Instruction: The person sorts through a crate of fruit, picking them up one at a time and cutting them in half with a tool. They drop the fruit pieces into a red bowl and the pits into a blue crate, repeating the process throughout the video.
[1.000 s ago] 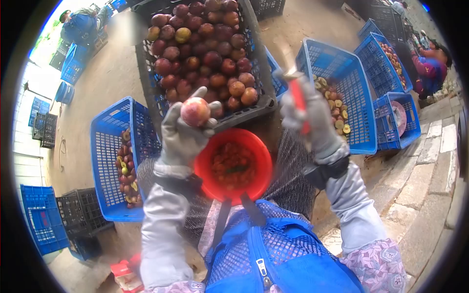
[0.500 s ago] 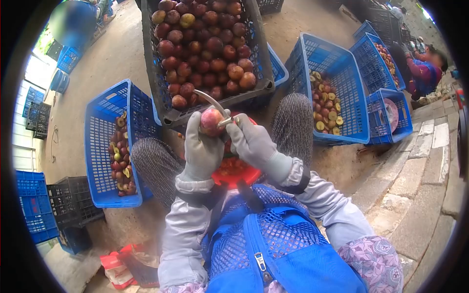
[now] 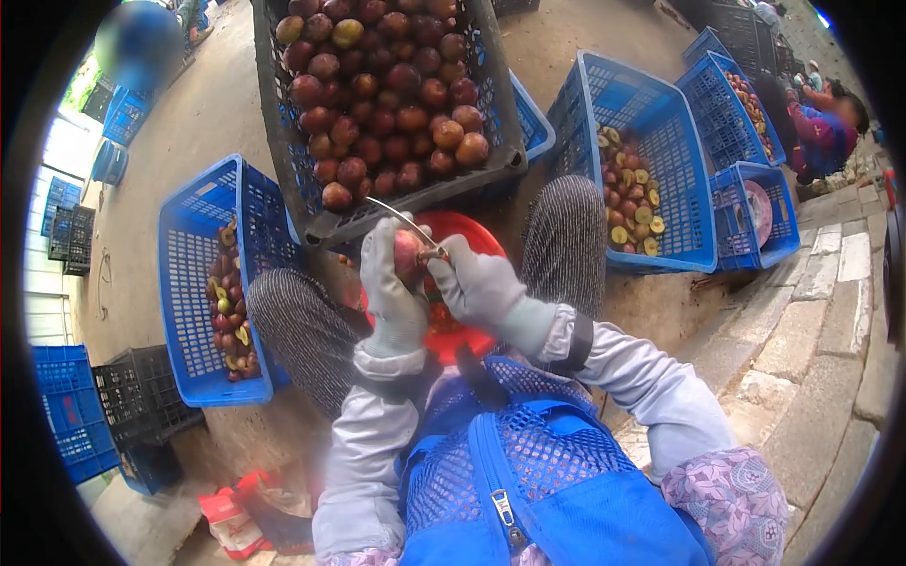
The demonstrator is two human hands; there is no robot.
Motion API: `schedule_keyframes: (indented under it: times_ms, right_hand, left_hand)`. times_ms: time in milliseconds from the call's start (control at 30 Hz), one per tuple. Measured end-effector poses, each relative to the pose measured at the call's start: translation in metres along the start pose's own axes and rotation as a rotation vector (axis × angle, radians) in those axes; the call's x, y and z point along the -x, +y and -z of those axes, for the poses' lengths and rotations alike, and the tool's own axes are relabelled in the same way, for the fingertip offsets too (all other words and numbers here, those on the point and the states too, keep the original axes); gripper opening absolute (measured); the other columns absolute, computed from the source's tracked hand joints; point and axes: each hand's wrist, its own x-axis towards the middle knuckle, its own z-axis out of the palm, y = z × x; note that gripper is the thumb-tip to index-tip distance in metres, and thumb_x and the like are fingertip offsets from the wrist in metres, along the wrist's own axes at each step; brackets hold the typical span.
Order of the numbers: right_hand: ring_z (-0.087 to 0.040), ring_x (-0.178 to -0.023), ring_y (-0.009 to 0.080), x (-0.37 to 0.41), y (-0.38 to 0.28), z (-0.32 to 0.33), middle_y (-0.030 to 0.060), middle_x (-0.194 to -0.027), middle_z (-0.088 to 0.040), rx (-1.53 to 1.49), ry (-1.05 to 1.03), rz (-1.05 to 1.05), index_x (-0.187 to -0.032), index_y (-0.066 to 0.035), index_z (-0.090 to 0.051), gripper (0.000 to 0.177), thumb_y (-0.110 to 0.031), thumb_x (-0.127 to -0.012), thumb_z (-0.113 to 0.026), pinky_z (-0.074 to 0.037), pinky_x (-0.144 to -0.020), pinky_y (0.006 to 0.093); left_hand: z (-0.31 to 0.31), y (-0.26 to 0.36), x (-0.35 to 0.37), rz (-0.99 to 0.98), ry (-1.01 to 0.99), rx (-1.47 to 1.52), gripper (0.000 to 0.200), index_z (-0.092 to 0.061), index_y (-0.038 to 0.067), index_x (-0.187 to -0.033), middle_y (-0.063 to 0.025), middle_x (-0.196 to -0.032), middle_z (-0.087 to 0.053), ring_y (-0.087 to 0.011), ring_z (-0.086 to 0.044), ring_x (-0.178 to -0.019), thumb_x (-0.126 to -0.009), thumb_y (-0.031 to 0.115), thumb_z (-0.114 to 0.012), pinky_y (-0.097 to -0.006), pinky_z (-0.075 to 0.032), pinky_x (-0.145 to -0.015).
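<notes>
My left hand (image 3: 392, 300), in a grey glove, is closed around a reddish plum (image 3: 408, 251), its fingers covering much of the fruit. In my gloved right hand (image 3: 486, 291) is a small knife with a curved blade (image 3: 394, 211). That blade crosses the top of the plum and points up and to the left. Both hands meet over a red basin (image 3: 479, 241) between my knees, partly hidden by the gloves. Just beyond them stands a black crate (image 3: 415, 196) heaped with whole plums (image 3: 387, 99).
Cut plums (image 3: 630, 203) lie in a blue crate (image 3: 694, 151) on my right. Another blue crate (image 3: 193, 292) on my left holds more halves. Farther right, a person (image 3: 826, 132) sits by other crates. A brick ledge (image 3: 797, 321) borders the right side.
My left fingers now cover more of the plum, and both hands sit slightly lower over the basin. The knife blade appears thinner, turned nearer edge-on. The view has shifted a little.
</notes>
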Motion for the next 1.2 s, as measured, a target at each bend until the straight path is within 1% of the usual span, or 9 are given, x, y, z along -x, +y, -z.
schedule_keyframes:
  times_ms: [67, 133, 167, 267, 300, 400, 500, 700, 1200]
  right_hand:
    - [-0.062, -0.061, 0.0386, -0.001, 0.003, -0.008, 0.0173, -0.064, -0.060, -0.234, -0.010, -0.104, -0.098, -0.006, -0.045, 0.022, -0.027, -0.098, -0.046, -0.045, -0.048, 0.0459]
    - [-0.055, -0.044, 0.0244, -0.003, 0.001, -0.018, 0.0081, -0.056, -0.053, -0.674, -0.044, -0.345, -0.098, -0.006, -0.047, 0.028, -0.034, -0.100, -0.043, -0.041, -0.037, 0.0352]
    - [-0.050, -0.038, 0.0176, -0.005, -0.009, -0.010, 0.0041, -0.054, -0.049, -0.964, -0.203, -0.643, -0.098, -0.007, -0.049, 0.033, -0.039, -0.100, -0.042, -0.038, -0.033, 0.0306]
    - [-0.038, -0.033, 0.0080, -0.018, -0.021, 0.005, -0.0009, -0.054, -0.044, -1.016, -0.297, -0.804, -0.100, -0.008, -0.051, 0.042, -0.047, -0.099, -0.039, -0.032, -0.029, 0.0234]
    - [-0.033, -0.030, 0.0094, -0.022, -0.020, 0.012, -0.0006, -0.050, -0.041, -1.182, -0.365, -0.817, -0.095, -0.007, -0.055, 0.046, -0.049, -0.100, -0.036, -0.030, -0.028, 0.0239]
    - [-0.029, -0.029, 0.0083, -0.005, -0.020, 0.014, -0.0037, -0.041, -0.029, -1.980, -0.782, -0.653, -0.085, -0.005, -0.060, 0.051, -0.044, -0.102, -0.031, -0.027, -0.027, 0.0231]
    - [-0.028, -0.030, 0.0076, -0.008, -0.013, 0.043, -0.0037, -0.043, -0.030, -1.848, -0.421, -0.627, -0.091, -0.004, -0.060, 0.051, -0.043, -0.103, -0.029, -0.025, -0.028, 0.0218]
    - [-0.036, -0.037, 0.0055, -0.007, -0.005, 0.048, -0.0015, -0.057, -0.047, -0.842, -0.121, -0.548, -0.106, -0.007, -0.054, 0.030, -0.033, -0.100, -0.042, -0.032, -0.036, 0.0213]
    - [-0.046, -0.042, 0.0063, 0.026, -0.023, 0.007, -0.0013, -0.056, -0.050, -0.792, -0.244, -0.533, -0.092, -0.009, -0.050, 0.030, -0.037, -0.101, -0.042, -0.037, -0.040, 0.0218]
  left_hand:
    - [0.000, -0.010, -0.004, -0.108, 0.025, -0.047, 0.029, -0.057, 0.001, -0.111, -0.0105, -0.101, -0.061, -0.0189, -0.061, -0.093, -0.095, 0.025, -0.053, -0.0310, -0.049, -0.082]
    - [-0.004, -0.007, -0.001, -0.645, 0.050, -0.831, 0.024, -0.060, 0.000, -0.109, -0.0113, -0.102, -0.061, -0.0203, -0.059, -0.093, -0.090, 0.015, -0.055, -0.0305, -0.047, -0.084]
    - [-0.005, -0.008, -0.002, -0.621, 0.078, -0.786, 0.025, -0.059, 0.000, -0.109, -0.0115, -0.103, -0.061, -0.0205, -0.059, -0.093, -0.090, 0.016, -0.055, -0.0307, -0.047, -0.084]
    - [-0.017, -0.002, -0.004, -0.593, 0.143, -0.716, 0.030, -0.058, 0.002, -0.112, -0.0125, -0.105, -0.060, -0.0217, -0.059, -0.093, -0.093, 0.025, -0.052, -0.0320, -0.049, -0.083]
    - [-0.019, 0.000, -0.004, -0.097, 0.177, -0.055, 0.039, -0.058, 0.004, -0.116, -0.0151, -0.104, -0.062, -0.0247, -0.061, -0.091, -0.097, 0.036, -0.046, -0.0359, -0.052, -0.080]
    - [0.006, -0.014, -0.019, 0.305, -0.077, 0.673, 0.046, -0.055, 0.005, -0.115, -0.0189, -0.102, -0.064, -0.0288, -0.063, -0.088, -0.092, 0.045, -0.050, -0.0380, -0.053, -0.073]
    - [-0.005, 0.001, -0.017, 0.349, 0.116, 0.816, 0.046, -0.057, 0.008, -0.113, -0.0145, -0.106, -0.065, -0.0284, -0.063, -0.090, -0.091, 0.048, -0.051, -0.0371, -0.049, -0.077]
    - [0.014, -0.002, -0.017, 0.350, -0.245, 0.824, 0.044, -0.052, 0.006, -0.122, -0.0135, -0.120, -0.059, -0.0292, -0.059, -0.106, -0.093, 0.039, -0.051, -0.0428, -0.045, -0.095]
    - [0.016, -0.002, 0.003, 0.238, -0.167, 0.587, 0.045, -0.045, -0.002, -0.129, -0.0198, -0.129, -0.052, -0.0332, -0.053, -0.118, -0.094, 0.023, -0.055, -0.0443, -0.045, -0.102]
